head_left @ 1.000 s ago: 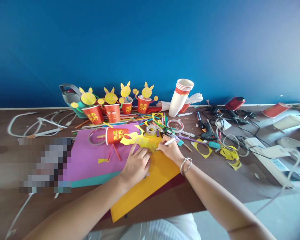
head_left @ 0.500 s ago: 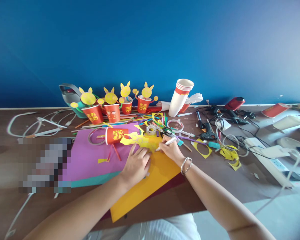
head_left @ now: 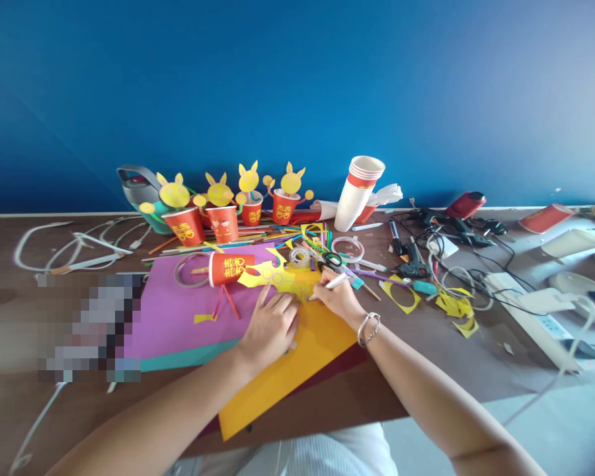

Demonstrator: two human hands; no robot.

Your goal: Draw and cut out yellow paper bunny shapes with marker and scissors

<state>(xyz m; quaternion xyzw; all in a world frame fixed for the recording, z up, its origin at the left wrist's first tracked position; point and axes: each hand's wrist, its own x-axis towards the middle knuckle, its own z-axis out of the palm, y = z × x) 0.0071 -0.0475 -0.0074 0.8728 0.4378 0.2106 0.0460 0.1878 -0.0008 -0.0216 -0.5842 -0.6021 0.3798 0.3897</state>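
Note:
A white pen [head_left: 338,281] sits in the closed fingers of my right hand [head_left: 338,299], its tip on a yellow-orange sheet of paper [head_left: 297,370]. Faint drawn lines show on the paper by the tip. My left hand [head_left: 272,324] lies on the same sheet with its fingers stretched out. Just beyond it is a cut yellow paper piece [head_left: 258,274] with round outlines. A red paper cup [head_left: 228,269] lies on its side at the left, on a purple sheet [head_left: 178,317]. Scissors [head_left: 333,260] lie behind my right hand.
Several red cups with yellow paper figures [head_left: 219,225] stand along the wall. Stacked white cups [head_left: 359,192] lean behind. A glue gun [head_left: 414,261], cables, paper scraps [head_left: 453,304] and a power strip [head_left: 530,320] lie to the right. A blurred-out patch [head_left: 92,330] is at the left.
My right hand and the pen have shifted very slightly, the pen still touching the sheet. My left hand stays in place.

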